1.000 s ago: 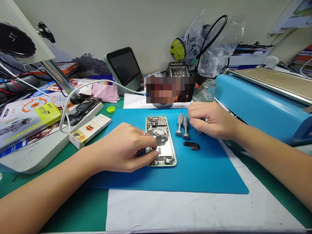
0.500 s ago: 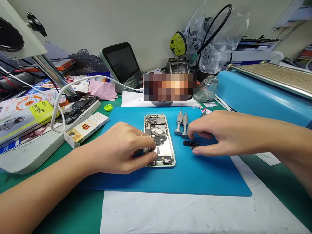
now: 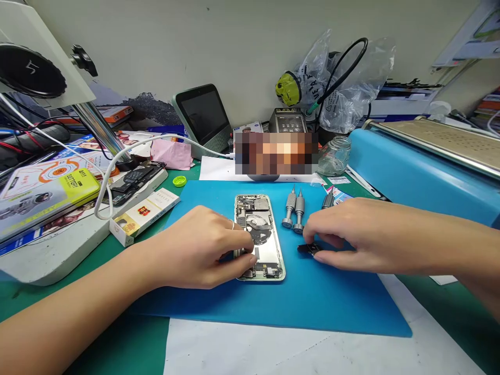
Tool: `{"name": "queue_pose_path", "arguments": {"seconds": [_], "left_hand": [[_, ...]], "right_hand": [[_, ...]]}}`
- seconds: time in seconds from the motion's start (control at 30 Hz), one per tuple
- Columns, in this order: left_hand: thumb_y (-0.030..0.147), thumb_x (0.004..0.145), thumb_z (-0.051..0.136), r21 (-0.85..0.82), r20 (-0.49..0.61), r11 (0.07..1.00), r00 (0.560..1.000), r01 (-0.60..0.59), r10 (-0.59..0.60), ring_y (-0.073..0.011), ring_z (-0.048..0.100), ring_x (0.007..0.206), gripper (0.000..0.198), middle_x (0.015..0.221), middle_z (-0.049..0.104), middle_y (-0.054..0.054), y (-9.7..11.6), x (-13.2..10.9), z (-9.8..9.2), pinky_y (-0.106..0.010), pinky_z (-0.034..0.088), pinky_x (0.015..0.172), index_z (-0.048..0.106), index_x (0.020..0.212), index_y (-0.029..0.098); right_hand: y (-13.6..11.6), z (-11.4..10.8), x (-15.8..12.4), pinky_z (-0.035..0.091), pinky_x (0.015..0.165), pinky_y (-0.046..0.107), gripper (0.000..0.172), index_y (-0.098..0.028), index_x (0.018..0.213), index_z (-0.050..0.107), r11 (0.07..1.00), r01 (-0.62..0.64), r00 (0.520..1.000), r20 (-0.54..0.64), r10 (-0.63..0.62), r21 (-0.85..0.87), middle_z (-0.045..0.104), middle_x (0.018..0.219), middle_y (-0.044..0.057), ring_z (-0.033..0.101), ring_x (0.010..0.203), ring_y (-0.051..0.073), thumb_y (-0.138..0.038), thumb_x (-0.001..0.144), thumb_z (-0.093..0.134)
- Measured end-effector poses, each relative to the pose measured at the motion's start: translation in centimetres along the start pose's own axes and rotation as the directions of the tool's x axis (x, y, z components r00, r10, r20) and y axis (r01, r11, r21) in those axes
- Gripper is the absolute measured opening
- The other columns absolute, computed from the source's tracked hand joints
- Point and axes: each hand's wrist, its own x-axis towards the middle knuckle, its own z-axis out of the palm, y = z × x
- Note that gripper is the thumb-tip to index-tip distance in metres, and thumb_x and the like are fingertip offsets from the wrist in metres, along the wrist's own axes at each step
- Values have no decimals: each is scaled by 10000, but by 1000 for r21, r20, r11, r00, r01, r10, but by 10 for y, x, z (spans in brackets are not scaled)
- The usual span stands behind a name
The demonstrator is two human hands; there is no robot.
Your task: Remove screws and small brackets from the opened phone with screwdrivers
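A white-framed phone (image 3: 266, 249) lies opened on a blue mat (image 3: 312, 302), its inner parts and round coil showing. My left hand (image 3: 213, 250) is closed over its left edge, the curled fingers and thumb resting against it; the contact underneath is hidden. To the right, my right hand (image 3: 344, 237) has thumb and index finger closed on a small black part (image 3: 305, 249) with a shiny end, low over the mat. Two grey screwdrivers (image 3: 294, 211) lie just beyond those fingertips, and another screwdriver (image 3: 328, 198) shows behind the hand.
A small box (image 3: 146, 213) and a phone body (image 3: 133, 182) on a white stand are at left. At the back are a screen device (image 3: 203, 117), a glass jar (image 3: 335, 156) and a blurred patch. A blue machine (image 3: 414, 172) stands right, a microscope-like arm (image 3: 47, 67) upper left.
My right thumb and index finger have closed onto the small black part, which has turned slightly. My left hand stays on the phone. The whole view has shifted, with things appearing lower.
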Motion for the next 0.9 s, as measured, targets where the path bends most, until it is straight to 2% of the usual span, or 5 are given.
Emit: {"name": "queue_pose_path", "arguments": {"seconds": [0.1,0.3,0.5,0.67,0.9], "left_hand": [[286,1069,538,-3,7,1000,1000,5,-5,-135,530,601,279,698,630,24,0,0,0,-357,309,565,726,890,184],[285,1076,532,-4,-10,1000,1000,20,-20,-137,538,630,284,724,634,22,0,2,-1,-352,307,578,733,904,181],[388,1098,544,-23,-62,999,998,30,-31,-148,624,751,296,891,717,1,0,1,3,-327,363,636,752,1091,178],[394,1092,561,1,-78,999,996,42,-42,-156,642,782,282,915,720,-4,2,2,8,-323,386,655,747,1097,183],[331,1075,564,10,-106,995,990,96,-94,-168,638,780,230,892,715,-8,2,5,12,-323,400,670,744,1044,190]], "right_hand": [[-6,2,3,434,504,321,114,-285,913,758,997,40,999,-19,-39,59,717,718,-4,639,571,184,-359,963,686],[-20,16,16,445,592,302,98,-252,969,753,980,123,988,-111,-107,153,717,778,-12,655,667,174,-297,980,665],[-22,30,22,448,675,289,128,-214,1060,744,978,192,950,-265,-166,75,718,890,35,660,786,186,-272,1012,641],[-21,33,25,462,728,294,112,-214,989,730,970,239,919,-333,-209,51,716,890,42,665,833,194,-243,1026,629],[-21,33,25,452,702,297,70,-221,980,707,974,219,916,-355,-187,51,714,869,30,657,797,192,-255,1010,654]]}}
